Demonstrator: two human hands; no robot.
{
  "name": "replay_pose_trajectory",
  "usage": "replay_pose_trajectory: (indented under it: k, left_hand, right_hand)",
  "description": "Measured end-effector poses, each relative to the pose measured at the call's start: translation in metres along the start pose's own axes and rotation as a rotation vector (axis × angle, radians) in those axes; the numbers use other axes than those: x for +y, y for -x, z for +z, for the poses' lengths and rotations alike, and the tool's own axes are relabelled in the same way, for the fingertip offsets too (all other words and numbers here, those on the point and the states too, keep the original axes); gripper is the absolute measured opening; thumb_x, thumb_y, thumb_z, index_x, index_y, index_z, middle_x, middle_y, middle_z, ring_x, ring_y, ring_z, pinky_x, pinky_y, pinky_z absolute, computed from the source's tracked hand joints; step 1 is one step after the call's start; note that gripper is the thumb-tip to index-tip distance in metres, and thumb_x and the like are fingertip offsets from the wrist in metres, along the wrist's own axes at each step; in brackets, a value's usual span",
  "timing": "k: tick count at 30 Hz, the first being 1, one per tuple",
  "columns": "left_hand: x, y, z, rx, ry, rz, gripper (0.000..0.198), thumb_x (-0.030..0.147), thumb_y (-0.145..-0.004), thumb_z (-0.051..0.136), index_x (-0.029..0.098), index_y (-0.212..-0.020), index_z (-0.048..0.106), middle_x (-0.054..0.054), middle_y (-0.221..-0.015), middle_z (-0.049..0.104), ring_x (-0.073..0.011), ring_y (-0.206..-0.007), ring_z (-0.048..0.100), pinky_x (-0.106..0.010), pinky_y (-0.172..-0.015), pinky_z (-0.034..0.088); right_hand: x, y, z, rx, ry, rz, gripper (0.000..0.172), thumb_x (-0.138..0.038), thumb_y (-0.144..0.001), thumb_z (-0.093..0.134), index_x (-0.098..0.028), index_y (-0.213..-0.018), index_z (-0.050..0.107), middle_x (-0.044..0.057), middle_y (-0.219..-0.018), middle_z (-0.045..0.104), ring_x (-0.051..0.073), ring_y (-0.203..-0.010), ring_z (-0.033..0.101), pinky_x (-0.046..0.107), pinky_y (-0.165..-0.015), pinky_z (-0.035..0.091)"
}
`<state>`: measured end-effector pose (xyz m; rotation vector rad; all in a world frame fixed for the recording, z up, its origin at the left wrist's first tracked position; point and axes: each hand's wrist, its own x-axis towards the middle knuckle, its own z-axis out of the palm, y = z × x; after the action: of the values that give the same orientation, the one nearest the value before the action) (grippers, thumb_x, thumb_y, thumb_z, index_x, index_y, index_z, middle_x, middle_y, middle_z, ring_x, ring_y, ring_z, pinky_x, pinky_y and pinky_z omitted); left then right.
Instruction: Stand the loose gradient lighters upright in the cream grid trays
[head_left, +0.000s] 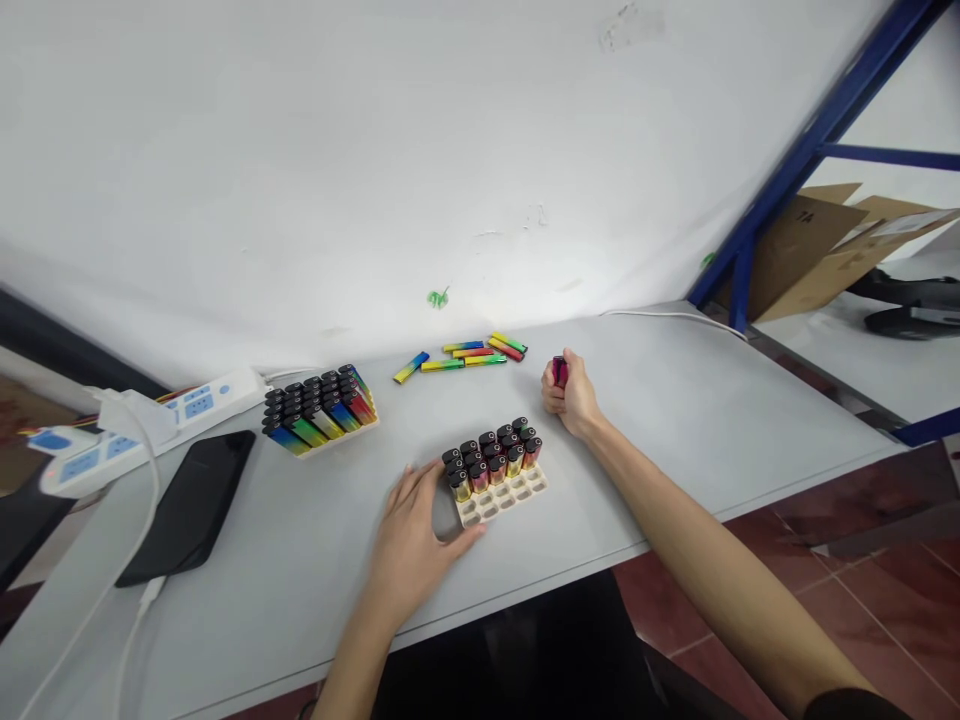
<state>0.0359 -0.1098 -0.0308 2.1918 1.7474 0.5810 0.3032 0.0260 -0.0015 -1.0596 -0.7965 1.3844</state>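
My left hand (416,530) spans the left short side of a cream slotted tray (501,503), index finger at its back corner and thumb at its front corner. Several lighters (497,468) with black tops and clear yellow, pink and red bodies stand upright in the tray's back rows; the front rows of slots hold nothing. To the right of the tray, my right hand (576,400) is closed around a dark pink lighter (559,372), whose end shows above the fist. Most of that lighter is hidden by the fingers.
A second tray (360,432) holds several multicoloured lighters (319,408) at left. Several loose lighters (463,357) lie near the wall. A black phone (196,500) with a white cable and a power strip (172,420) occupy the far left. A blue frame (787,150) and cardboard box (814,245) stand right.
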Motion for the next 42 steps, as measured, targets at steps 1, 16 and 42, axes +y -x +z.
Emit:
replay_pose_trajectory:
  k: [1, 16, 42]
  left_hand:
    - [0.0, 0.0, 0.0, 0.002, 0.004, 0.003, 0.078, 0.058, -0.08, 0.066, 0.021, -0.144, 0.041, -0.013, -0.146, 0.051, -0.0397, -0.142, 0.037, -0.058, -0.111, 0.039]
    - [0.002, 0.0, -0.001, 0.004, 0.013, 0.002, 0.076, 0.059, -0.082, 0.064, 0.022, -0.144, 0.04, -0.013, -0.146, 0.051, -0.0397, -0.143, 0.036, -0.058, -0.112, 0.037]
    - [0.003, -0.001, -0.002, 0.028, 0.072, 0.092, 0.071, 0.047, -0.081, 0.068, 0.021, -0.143, 0.042, -0.012, -0.142, 0.056, -0.034, -0.14, 0.043, -0.054, -0.114, 0.036]
  right_hand:
    - [0.002, 0.0, 0.0, -0.011, 0.008, -0.015, 0.047, -0.061, -0.09, 0.037, -0.022, -0.063, 0.043, -0.009, -0.048, 0.019, 0.007, -0.038, 0.012, 0.021, -0.037, 0.012]
    - [-0.065, 0.108, 0.007, 0.114, 0.69, -0.584, 0.017, -0.041, -0.086, 0.068, -0.025, -0.092, 0.067, 0.002, -0.079, 0.063, 0.018, -0.07, 0.056, 0.036, -0.071, 0.048]
    - [0.003, 0.153, 0.071, -0.367, 1.395, -0.986, 0.02, -0.028, -0.098, 0.05, -0.023, -0.089, 0.066, 0.006, -0.09, 0.065, 0.015, -0.07, 0.059, 0.027, -0.054, 0.047]
